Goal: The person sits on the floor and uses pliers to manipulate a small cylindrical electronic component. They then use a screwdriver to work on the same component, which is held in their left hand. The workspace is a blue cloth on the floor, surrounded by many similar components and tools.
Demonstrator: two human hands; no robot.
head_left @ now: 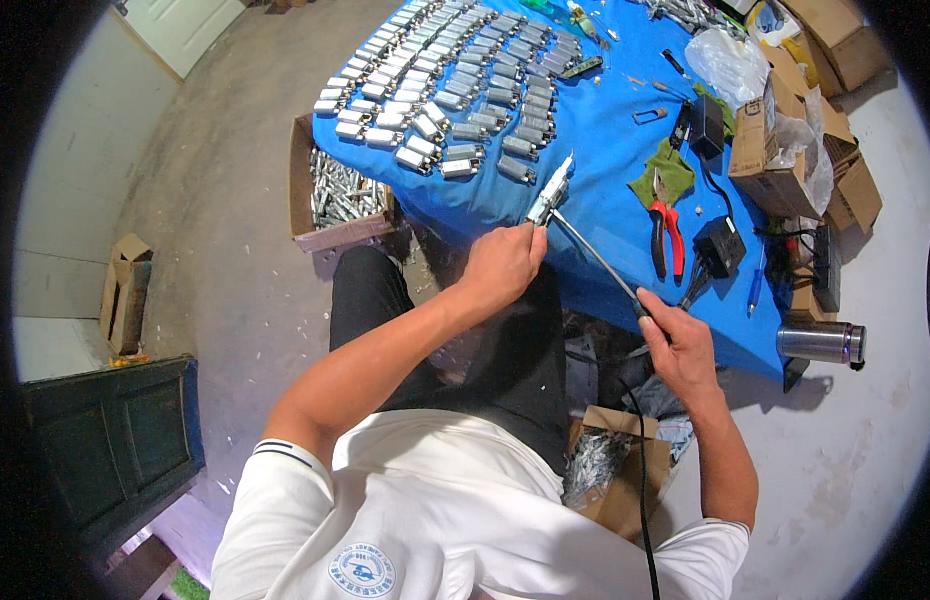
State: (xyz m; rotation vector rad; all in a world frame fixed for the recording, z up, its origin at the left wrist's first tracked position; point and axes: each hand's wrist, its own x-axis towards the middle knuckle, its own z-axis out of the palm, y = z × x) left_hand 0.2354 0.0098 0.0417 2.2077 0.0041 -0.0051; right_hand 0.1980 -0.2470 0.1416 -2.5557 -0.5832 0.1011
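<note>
My left hand [505, 265] is closed on the lower end of a slim silvery-white metal part [551, 192], held just over the near edge of the blue-covered table [600, 270]. A thin point sticks up from its far end. In my right hand [680, 345] is a screwdriver-like tool [597, 254] with a long thin metal shaft and a dark handle, mostly hidden by the fingers. The shaft slants up to the left, its tip at the metal part's side near my left fingers. Whether the tip touches cannot be told.
Rows of small metal blocks [465, 95] cover the table's far left. Red-handled pliers [667, 238], a green cloth [665, 172] and black adapters [720, 247] lie right. A steel cup [822, 342] lies at the edge. Boxes of metal parts [345, 192] stand below; a black cable [642, 470] hangs.
</note>
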